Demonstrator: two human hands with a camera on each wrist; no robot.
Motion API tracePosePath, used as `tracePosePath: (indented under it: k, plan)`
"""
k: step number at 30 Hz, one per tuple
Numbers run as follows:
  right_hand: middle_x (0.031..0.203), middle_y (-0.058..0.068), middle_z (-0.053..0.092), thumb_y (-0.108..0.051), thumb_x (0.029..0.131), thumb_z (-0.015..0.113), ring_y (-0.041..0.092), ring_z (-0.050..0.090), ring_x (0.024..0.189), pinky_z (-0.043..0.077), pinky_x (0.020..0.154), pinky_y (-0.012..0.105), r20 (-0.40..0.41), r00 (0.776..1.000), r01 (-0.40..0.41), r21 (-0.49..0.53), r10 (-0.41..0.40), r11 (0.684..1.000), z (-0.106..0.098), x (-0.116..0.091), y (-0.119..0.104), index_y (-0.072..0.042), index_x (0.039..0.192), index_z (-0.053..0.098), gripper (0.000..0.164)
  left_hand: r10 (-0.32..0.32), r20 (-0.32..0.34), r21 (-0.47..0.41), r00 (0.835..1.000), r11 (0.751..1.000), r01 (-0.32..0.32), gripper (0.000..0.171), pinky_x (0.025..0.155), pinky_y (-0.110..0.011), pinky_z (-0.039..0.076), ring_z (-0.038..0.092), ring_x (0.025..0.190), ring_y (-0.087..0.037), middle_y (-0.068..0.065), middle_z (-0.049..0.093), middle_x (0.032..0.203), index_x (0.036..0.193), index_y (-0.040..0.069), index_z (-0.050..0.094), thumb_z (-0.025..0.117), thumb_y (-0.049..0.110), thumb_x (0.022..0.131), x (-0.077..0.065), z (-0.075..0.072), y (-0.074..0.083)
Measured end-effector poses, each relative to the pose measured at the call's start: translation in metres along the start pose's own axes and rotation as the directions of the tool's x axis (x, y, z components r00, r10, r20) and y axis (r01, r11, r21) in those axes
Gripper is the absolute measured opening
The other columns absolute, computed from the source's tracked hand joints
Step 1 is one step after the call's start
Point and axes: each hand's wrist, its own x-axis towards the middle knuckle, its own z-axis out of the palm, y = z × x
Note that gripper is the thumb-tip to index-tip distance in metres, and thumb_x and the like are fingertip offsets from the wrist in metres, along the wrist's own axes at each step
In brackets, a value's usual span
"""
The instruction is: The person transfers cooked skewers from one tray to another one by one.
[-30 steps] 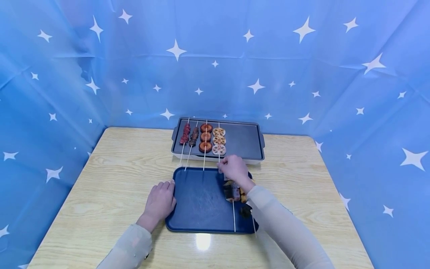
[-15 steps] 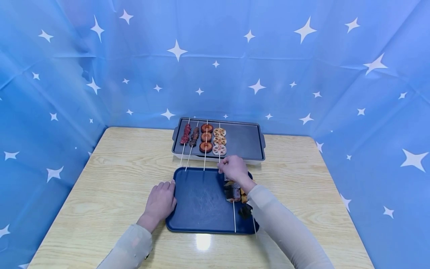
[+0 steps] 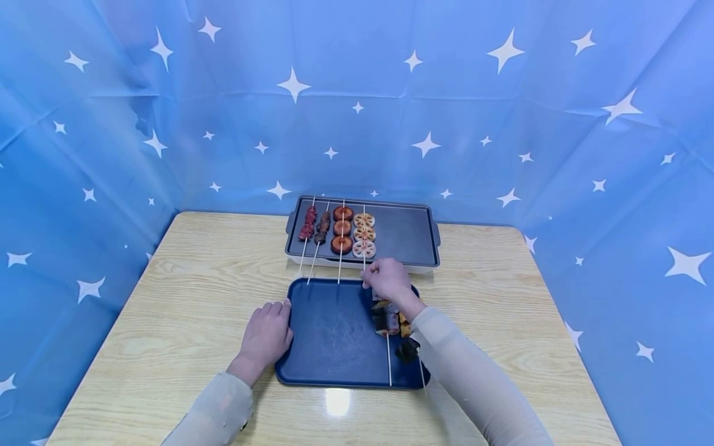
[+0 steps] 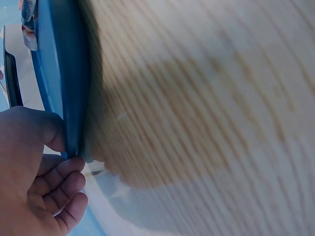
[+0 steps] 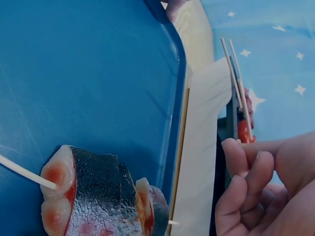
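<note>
Unmoved from a second ago, the right hand [image 3: 389,280] pinches the stick of a pale lotus-root skewer [image 3: 364,249] on a dark rectangular griddle [image 3: 401,232]; the left hand [image 3: 266,334] grips a blue rectangular tray [image 3: 329,353], its other skewers [image 3: 386,322] partly hidden by the right arm [image 3: 480,378].

We cannot follow the lotus-root skewer [image 3: 364,235] to the near end of its stick, since the right hand [image 3: 388,280] covers it. That hand also hides the far part of the fish skewer [image 3: 387,320] towards the far right corner of the blue tray [image 3: 329,356]. The right sleeve [image 3: 474,375] covers some of the tray's right edge and part of the yellow pieces [image 3: 405,328]; we cannot make out the small dark piece [image 3: 406,351] near the near right corner. The head view cuts off the near edge of the table [image 3: 178,297]. In the left wrist view, the table's grain is blurred; in the right wrist view, only a bit of the left hand [image 3: 266,332] shows at the top.
</note>
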Motion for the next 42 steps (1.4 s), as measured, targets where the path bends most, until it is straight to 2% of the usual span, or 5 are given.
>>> tracePosePath:
  k: [5, 14, 22, 31, 42]
  plan:
    - [0.053, -0.001, 0.055, -0.03, 0.096, 0.058, 0.012, 0.039, 0.041, 0.03, 0.04, 0.025, -0.003, 1.0, -0.004, 0.001, 0.004, 1.0, 0.0, -0.001, 0.0, -0.012, 0.079, 0.075, 0.03, 0.003, -0.008, -0.001, 1.0, 1.0, -0.003, 0.049, 0.075, -0.043, 0.049, 0.062, 0.09, -0.032, -0.017, 0.068, 0.101, 0.122, -0.005, 0.063, 0.067, 0.017, 0.078, -0.001, 0.001, 0.001]
    - [0.089, 0.011, 0.075, -0.029, 0.098, 0.056, 0.012, 0.049, 0.048, 0.037, 0.046, 0.025, 0.001, 1.0, -0.023, 0.054, 0.023, 0.998, -0.002, -0.003, 0.002, -0.011, 0.092, 0.074, 0.026, 0.0, -0.009, -0.011, 1.0, 1.0, 0.0, 0.049, 0.075, -0.043, 0.049, 0.062, 0.09, -0.031, -0.016, 0.068, 0.101, 0.121, -0.005, 0.063, 0.067, 0.017, 0.077, 0.0, 0.0, 0.002]
    - [0.085, 0.007, 0.074, -0.028, 0.097, 0.056, 0.013, 0.05, 0.051, 0.038, 0.048, 0.026, -0.026, 1.0, -0.014, 0.059, 0.015, 0.998, -0.007, -0.007, 0.002, -0.011, 0.093, 0.074, 0.025, 0.0, 0.025, -0.008, 1.0, 1.0, 0.0, 0.049, 0.077, -0.043, 0.05, 0.062, 0.093, -0.031, -0.016, 0.068, 0.104, 0.123, -0.004, 0.062, 0.066, 0.018, 0.079, 0.0, -0.001, 0.003]
    - [0.083, 0.009, 0.075, -0.025, 0.097, 0.057, 0.012, 0.051, 0.051, 0.039, 0.048, 0.025, -0.061, 0.997, 0.042, 0.048, -0.039, 0.998, -0.011, -0.013, -0.001, -0.01, 0.091, 0.073, 0.023, 0.01, -0.017, -0.011, 1.0, 1.0, -0.01, 0.049, 0.075, -0.043, 0.05, 0.062, 0.09, -0.031, -0.016, 0.068, 0.1, 0.12, -0.005, 0.063, 0.067, 0.017, 0.077, 0.0, 0.0, 0.002]
    - [0.083, 0.008, 0.073, -0.027, 0.098, 0.056, 0.014, 0.052, 0.054, 0.04, 0.05, 0.027, -0.054, 0.998, 0.028, 0.061, -0.025, 0.998, -0.017, -0.019, -0.001, -0.01, 0.093, 0.072, 0.024, 0.003, 0.0, -0.005, 1.0, 1.0, -0.003, 0.049, 0.077, -0.043, 0.049, 0.062, 0.091, -0.032, -0.016, 0.068, 0.102, 0.121, -0.005, 0.063, 0.067, 0.017, 0.077, 0.0, 0.0, 0.001]
